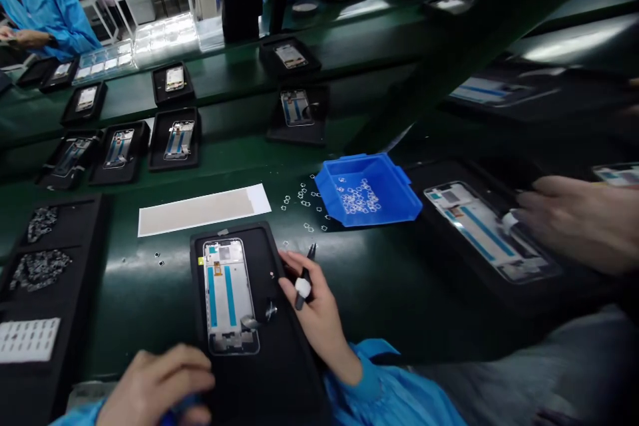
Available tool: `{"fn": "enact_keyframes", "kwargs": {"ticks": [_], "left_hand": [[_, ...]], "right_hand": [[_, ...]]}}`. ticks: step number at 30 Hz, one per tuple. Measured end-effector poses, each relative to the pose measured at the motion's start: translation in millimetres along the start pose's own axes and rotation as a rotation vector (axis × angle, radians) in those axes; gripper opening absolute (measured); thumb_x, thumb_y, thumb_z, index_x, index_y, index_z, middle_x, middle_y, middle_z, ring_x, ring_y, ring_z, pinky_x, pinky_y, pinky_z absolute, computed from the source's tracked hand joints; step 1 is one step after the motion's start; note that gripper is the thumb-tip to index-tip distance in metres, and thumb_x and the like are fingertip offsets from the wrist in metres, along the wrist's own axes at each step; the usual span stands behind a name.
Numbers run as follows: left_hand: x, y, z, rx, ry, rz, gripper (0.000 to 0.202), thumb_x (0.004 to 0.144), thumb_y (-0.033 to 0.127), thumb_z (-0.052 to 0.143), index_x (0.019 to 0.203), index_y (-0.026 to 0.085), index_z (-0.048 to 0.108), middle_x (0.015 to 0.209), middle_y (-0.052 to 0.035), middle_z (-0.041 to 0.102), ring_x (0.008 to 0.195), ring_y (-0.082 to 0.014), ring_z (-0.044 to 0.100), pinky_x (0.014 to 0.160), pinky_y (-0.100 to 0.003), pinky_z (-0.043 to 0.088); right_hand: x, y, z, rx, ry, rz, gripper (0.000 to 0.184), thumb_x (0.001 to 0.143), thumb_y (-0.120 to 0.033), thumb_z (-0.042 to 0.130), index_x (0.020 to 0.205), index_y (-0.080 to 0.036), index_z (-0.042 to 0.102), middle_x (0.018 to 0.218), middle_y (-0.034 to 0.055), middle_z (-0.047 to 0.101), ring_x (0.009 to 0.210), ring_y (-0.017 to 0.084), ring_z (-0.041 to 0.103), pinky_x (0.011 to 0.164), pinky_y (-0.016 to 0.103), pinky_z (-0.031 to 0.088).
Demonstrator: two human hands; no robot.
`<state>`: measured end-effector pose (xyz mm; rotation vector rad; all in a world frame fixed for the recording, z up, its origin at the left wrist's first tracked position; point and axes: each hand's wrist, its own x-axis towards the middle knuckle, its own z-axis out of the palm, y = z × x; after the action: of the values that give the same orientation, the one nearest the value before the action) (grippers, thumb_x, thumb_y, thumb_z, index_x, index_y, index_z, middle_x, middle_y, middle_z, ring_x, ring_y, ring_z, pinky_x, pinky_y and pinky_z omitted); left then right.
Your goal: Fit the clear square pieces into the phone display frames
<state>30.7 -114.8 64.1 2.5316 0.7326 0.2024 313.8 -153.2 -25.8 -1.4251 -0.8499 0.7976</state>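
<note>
My right fingers (298, 262) clamp 1 pair of tweezers (300, 305); in 1 tray (282, 363), 1 silvery phone frame (245, 293) bears 2 blue strips (229, 296). Whether my left fingers (184, 355) grip, I can't tell.

Your tray (272, 366) looks dull, the phone (219, 303) like metal, the bin (399, 193) smooth plastic, the surface (369, 299) shiny, your sleeve (394, 389) cloth.

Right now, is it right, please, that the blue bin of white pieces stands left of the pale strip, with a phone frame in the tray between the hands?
Not quite: the head view shows the blue bin of white pieces right of the pale strip. The phone frame is in the tray between the left hand and right hand.
</note>
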Motion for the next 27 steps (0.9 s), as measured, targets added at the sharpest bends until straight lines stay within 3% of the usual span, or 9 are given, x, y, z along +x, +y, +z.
{"fn": "enact_keyframes", "kwargs": {"ticks": [3,5,8,11,14,17,21,24,27], "left_hand": [[40,-23,-39.0,-0.042,0.197,-0.098,0.02,0.097,0.03,0.05,0.105,0.025,0.068,0.095,-0.0041,0.072,0.085,-0.0154,0.069,0.072,-0.022,0.054],[77,-43,-53.9,-0.014,0.265,-0.137,0.021,0.096,0.031,0.051,0.105,0.023,0.068,0.094,-0.0036,0.072,0.085,-0.0159,0.068,0.076,-0.023,0.053],[137,-68,-59.2,0.06,0.185,-0.169,0.027,0.094,0.033,0.049,0.107,0.022,0.069,0.101,-0.004,0.072,0.092,-0.0192,0.068,0.082,-0.027,0.052],[169,-85,-62.7,0.151,0.088,-0.253,0.03,0.091,0.034,0.049,0.109,0.022,0.069,0.109,-0.0045,0.071,0.098,-0.0218,0.066,0.087,-0.03,0.051],[150,-99,-72.9,0.289,0.127,-0.424,0.03,0.091,0.037,0.051,0.109,0.022,0.069,0.108,-0.0047,0.071,0.097,-0.0228,0.066,0.084,-0.029,0.05],[97,-108,-71.0,0.327,0.085,-0.554,0.029,0.09,0.043,0.051,0.1,0.023,0.071,0.097,-0.0038,0.072,0.088,-0.0217,0.067,0.078,-0.028,0.05],[40,-110,-31.4,0.231,0.107,-0.603,0.027,0.092,0.043,0.052,0.102,0.025,0.07,0.101,-0.0026,0.072,0.089,-0.0201,0.068,0.078,-0.026,0.052],[28,-112,0.8,0.264,0.227,-0.642,0.022,0.093,0.037,0.053,0.104,0.026,0.069,0.105,-0.003,0.071,0.093,-0.0198,0.068,0.077,-0.026,0.052],[30,-114,12.5,0.296,0.249,-0.647,0.02,0.093,0.028,0.053,0.102,0.025,0.07,0.106,-0.0028,0.071,0.092,-0.0185,0.068,0.073,-0.024,0.051]], "right_hand": [[26,-18,-15,-0.03,0.151,-0.061,0.029,0.097,-0.042,0.054,0.119,-0.024,0.059,0.096,0.0064,0.074,0.095,0.023,0.069,0.091,0.045,0.054],[52,-31,-21,0.024,0.208,-0.047,0.038,0.099,-0.049,0.047,0.123,-0.023,0.059,0.071,-0.0005,0.066,0.065,0.017,0.065,0.069,0.034,0.057],[89,-43,-20,0.119,0.136,0.03,0.046,0.093,-0.057,0.05,0.121,-0.022,0.062,0.068,-0.0032,0.057,0.053,0.011,0.054,0.048,0.024,0.049],[103,-43,-12,0.205,0.069,0.117,0.046,0.083,-0.059,0.061,0.109,-0.021,0.065,0.078,0.0004,0.062,0.06,0.012,0.059,0.047,0.023,0.051],[92,-38,-9,0.205,0.118,0.093,0.04,0.083,-0.057,0.065,0.101,-0.021,0.066,0.081,0.0027,0.066,0.066,0.015,0.064,0.052,0.026,0.055],[72,-34,-11,0.164,0.205,0.073,0.036,0.085,-0.054,0.065,0.099,-0.021,0.067,0.078,0.004,0.067,0.065,0.017,0.065,0.052,0.028,0.055],[53,-34,-5,0.173,0.215,0.076,0.03,0.081,-0.05,0.072,0.094,-0.023,0.069,0.074,0.0026,0.067,0.055,0.015,0.061,0.048,0.029,0.052],[47,-42,7,0.17,0.134,0.025,0.027,0.082,-0.049,0.073,0.092,-0.025,0.07,0.071,0.002,0.067,0.052,0.015,0.06,0.049,0.03,0.052],[43,-57,16,0.138,0.01,-0.027,0.029,0.089,-0.051,0.065,0.098,-0.024,0.07,0.065,0.0013,0.067,0.051,0.015,0.06,0.048,0.029,0.053]]}}
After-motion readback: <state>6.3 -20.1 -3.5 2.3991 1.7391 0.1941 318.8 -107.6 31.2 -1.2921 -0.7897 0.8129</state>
